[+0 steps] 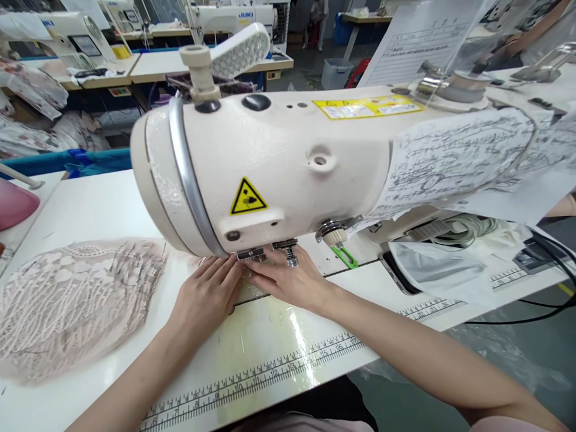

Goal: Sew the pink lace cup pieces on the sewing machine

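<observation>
Both of my hands are at the needle area of a white sewing machine, partly hidden under its head. My left hand lies flat on the bed left of the needle area, fingers stretched forward. A sliver of pale lace fabric shows by its fingertips. On the right, my right hand rests with its fingers apart, pointing left towards the other hand. The machine head covers some of its fingers. Whatever cloth lies beneath the fingers is mostly out of sight.
A pile of pale pink lace lies on the left of the white table. A printed ruler runs along the front edge. Right of the hands are a green clip-like piece and a grey-white cloth. More sewing machines stand behind.
</observation>
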`<state>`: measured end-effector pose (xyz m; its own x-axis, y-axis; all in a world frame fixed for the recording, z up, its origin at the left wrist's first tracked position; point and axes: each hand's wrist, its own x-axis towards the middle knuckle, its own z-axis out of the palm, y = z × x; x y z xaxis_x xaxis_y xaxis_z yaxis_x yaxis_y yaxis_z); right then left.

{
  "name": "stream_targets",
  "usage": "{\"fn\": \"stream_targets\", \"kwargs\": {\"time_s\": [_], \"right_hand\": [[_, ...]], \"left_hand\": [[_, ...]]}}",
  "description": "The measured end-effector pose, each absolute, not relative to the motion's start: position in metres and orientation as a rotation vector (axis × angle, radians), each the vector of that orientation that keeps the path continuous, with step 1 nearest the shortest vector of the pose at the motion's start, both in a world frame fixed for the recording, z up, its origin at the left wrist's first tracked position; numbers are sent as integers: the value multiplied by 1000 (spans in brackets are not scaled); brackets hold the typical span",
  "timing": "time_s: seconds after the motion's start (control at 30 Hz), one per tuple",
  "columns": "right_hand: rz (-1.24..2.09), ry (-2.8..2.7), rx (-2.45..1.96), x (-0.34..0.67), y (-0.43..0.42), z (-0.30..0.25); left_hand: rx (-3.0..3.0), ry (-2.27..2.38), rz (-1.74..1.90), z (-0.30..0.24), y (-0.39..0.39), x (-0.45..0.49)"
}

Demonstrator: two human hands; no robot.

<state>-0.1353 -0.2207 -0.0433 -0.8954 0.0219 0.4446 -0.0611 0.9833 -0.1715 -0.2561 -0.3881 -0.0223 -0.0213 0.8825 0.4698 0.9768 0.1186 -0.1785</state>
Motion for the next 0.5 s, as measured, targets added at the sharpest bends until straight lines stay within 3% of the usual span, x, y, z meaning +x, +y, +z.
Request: {"fn": "stream_targets", "kwargs": {"time_s": [0.5], "right_hand": [[125, -2720, -18, -138, -225, -34]], "left_hand": [[-1768, -1999, -200, -26, -389, -256]]}}
